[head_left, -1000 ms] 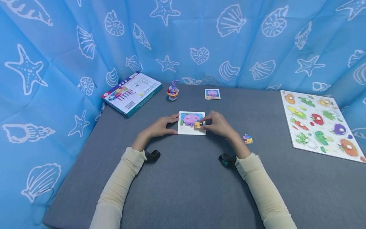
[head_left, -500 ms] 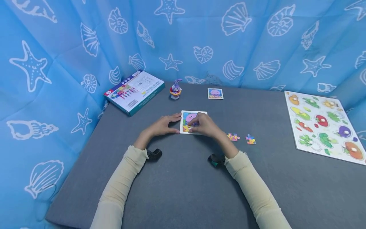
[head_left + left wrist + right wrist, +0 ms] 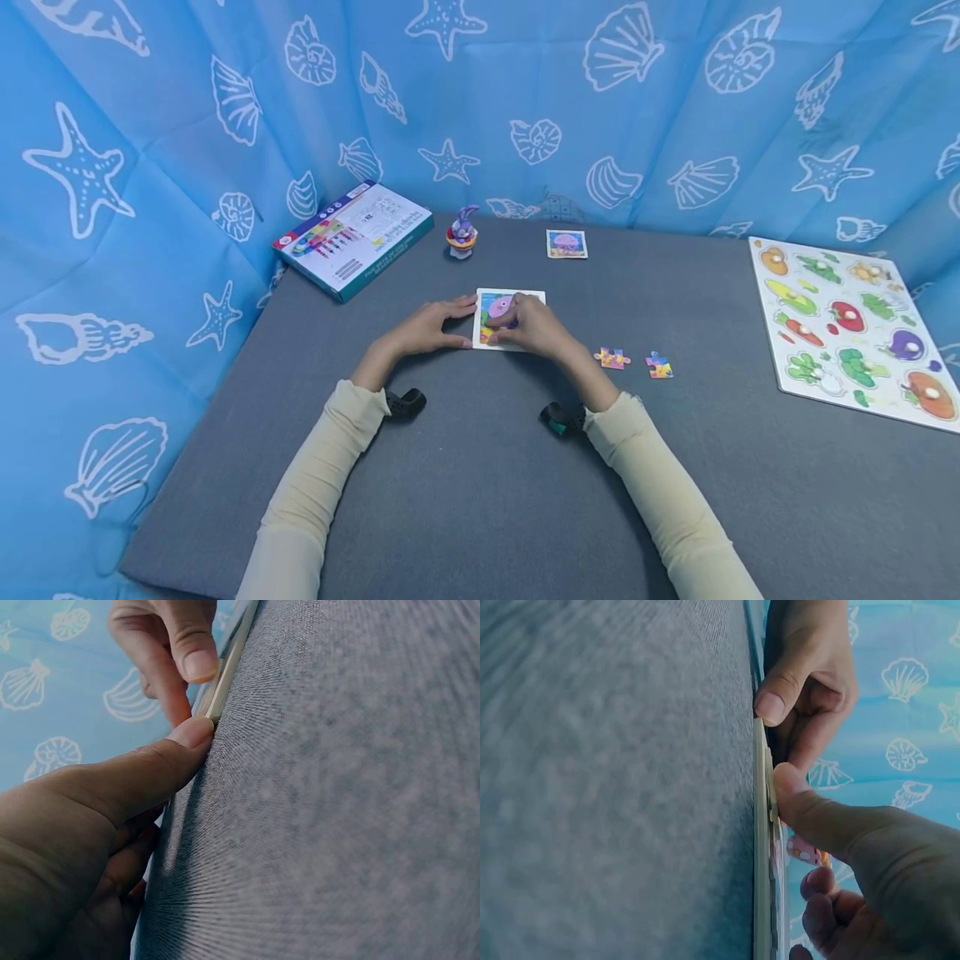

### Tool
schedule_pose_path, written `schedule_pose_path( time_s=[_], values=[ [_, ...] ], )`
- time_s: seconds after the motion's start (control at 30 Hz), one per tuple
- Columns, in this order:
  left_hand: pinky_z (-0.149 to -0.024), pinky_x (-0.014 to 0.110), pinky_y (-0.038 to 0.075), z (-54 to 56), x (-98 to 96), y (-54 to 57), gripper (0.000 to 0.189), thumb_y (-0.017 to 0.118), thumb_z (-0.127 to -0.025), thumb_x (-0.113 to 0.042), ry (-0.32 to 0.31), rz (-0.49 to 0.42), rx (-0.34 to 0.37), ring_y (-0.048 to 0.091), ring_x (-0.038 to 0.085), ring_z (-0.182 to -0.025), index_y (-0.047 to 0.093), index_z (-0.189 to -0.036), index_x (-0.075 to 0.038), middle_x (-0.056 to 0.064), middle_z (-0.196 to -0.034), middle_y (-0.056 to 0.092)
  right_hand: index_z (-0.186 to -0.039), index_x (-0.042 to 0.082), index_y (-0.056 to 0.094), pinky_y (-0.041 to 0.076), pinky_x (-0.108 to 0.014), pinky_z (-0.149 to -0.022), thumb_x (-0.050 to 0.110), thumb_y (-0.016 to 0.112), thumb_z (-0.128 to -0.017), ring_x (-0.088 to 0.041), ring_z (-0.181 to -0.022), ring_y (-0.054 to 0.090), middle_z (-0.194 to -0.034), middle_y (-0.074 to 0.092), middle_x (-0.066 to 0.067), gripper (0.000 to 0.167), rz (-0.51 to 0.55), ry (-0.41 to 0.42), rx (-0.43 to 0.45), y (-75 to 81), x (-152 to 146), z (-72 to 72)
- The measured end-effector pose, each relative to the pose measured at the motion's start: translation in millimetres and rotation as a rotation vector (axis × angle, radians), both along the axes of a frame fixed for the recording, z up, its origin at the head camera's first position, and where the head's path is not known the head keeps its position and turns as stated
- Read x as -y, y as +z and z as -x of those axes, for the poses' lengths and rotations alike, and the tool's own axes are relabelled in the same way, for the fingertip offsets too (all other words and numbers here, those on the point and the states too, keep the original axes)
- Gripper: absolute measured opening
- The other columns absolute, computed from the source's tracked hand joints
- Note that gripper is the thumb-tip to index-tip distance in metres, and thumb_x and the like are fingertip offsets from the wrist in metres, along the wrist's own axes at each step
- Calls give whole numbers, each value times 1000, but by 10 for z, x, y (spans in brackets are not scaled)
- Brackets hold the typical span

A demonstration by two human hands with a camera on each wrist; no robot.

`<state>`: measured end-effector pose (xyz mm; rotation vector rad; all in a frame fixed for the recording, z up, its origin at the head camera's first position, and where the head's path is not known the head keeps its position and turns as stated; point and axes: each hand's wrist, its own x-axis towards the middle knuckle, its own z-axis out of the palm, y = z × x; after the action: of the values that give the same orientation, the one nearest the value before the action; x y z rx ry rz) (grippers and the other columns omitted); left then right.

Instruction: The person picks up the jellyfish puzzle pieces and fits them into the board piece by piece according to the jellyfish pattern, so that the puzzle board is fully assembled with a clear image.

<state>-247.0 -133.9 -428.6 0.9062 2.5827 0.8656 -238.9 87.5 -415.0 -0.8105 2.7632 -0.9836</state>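
Note:
A small white-rimmed jigsaw board (image 3: pixel 534 295) with a pink octopus picture lies on the grey table. My left hand (image 3: pixel 426 328) rests against its left edge, the thumb (image 3: pixel 191 733) touching the near corner. Over the board, my right hand (image 3: pixel 534 327) pinches a yellow puzzle piece (image 3: pixel 484 335) between thumb and index finger, at the board's lower left. That hand hides much of the picture. In the right wrist view, the right thumb (image 3: pixel 791 787) presses close to the board's edge. Two loose puzzle pieces, one pink and yellow (image 3: pixel 612 358), one blue and yellow (image 3: pixel 660 366), lie to the right.
Behind the board lies a small octopus picture card (image 3: pixel 567 244). A rabbit figurine (image 3: pixel 461 233) and a flat printed box (image 3: pixel 352 237) stand at the back left. On the right is a vegetable peg puzzle (image 3: pixel 855 325). A blue seashell curtain (image 3: pixel 525 83) hangs behind.
My right hand has carried the yellow piece leftward over the board to its lower left. The left hand stays at the edge. The view has shifted slightly.

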Motion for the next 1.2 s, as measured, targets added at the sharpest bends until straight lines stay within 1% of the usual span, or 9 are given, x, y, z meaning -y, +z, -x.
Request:
schedule_pose_path(
  time_s=[0.2, 0.27, 0.37, 0.43, 0.5, 0.7, 0.9, 1.07, 1.2],
  values=[
    [-114, 44, 19, -4, 9, 7, 68, 67, -83, -32, 3, -2, 4, 23, 21, -140, 37, -140, -9, 3, -151, 26, -93, 12, 74, 35, -27, -61, 23, 80, -71, -15, -71, 50, -87, 64, -6, 26, -33, -41, 24, 20, 64, 24],
    [-114, 44, 19, -9, -1, 22, 68, 68, -83, -31, 4, 0, 1, 24, 21, -140, 37, -140, -9, 3, -151, 27, -92, 14, 74, 38, -32, -67, 24, 80, -70, -17, -75, 53, -89, 64, -6, 25, -51, -62, 24, 29, 69, 21],
    [-114, 44, 19, -8, -10, 22, 68, 68, -83, -31, 3, 6, -4, 24, 21, -139, 38, -140, -9, 3, -151, 27, -94, 16, 74, 38, -42, -77, 25, 79, -72, -20, -84, 54, -92, 61, -6, 24, -72, -100, 52, 22, 59, 11],
    [-114, 45, 19, -4, -15, 14, 68, 67, -83, -32, 0, 10, -6, 24, 20, -140, 37, -140, -10, 2, -151, 27, -94, 18, 74, 36, -46, -81, 26, 78, -73, -20, -87, 53, -93, 61, -6, 23, -72, -128, 69, 8, 48, 10],
    [-114, 45, 19, 2, -19, 4, 68, 67, -83, -33, -4, 8, -7, 24, 20, -140, 37, -140, -10, 2, -151, 27, -95, 19, 74, 35, -47, -82, 27, 77, -74, -21, -88, 52, -94, 59, -6, 22, -84, -149, 76, 0, 37, 9],
    [-114, 46, 18, -6, -17, 16, 68, 67, -83, -31, 5, 4, -12, 25, 21, -139, 37, -140, -10, 3, -150, 28, -100, 21, 72, 34, -46, -77, 33, 74, -76, -22, -85, 48, -95, 55, -9, 26, -173, -149, 33, 29, 43, -17],
    [-114, 45, 19, -17, -10, -8, 68, 67, -83, -33, 5, 10, -15, 25, 20, -139, 37, -140, -11, 2, -150, 28, -104, 20, 70, 30, -37, -69, 35, 74, -76, -20, -77, 42, -89, 53, -8, 32, -215, -151, -11, 25, 32, -41],
    [-114, 44, 19, -20, -18, -16, 70, 67, -83, -35, 9, 31, -16, 24, 20, -140, 36, -141, -11, 1, -151, 27, -110, 15, 68, 31, -33, -65, 30, 74, -77, -20, -76, 43, -87, 54, -10, 37, -173, -124, -37, 42, -99, -50],
    [-114, 44, 19, -26, -8, 18, 77, 70, -80, -36, 30, 35, 3, 21, 21, -141, 33, -143, -12, 1, -153, 23, -110, 10, 68, 26, -32, -61, 23, 72, -79, -21, -72, 38, -83, 52, -13, 33, -132, -154, -47, 108, -295, -51]
  ],
)
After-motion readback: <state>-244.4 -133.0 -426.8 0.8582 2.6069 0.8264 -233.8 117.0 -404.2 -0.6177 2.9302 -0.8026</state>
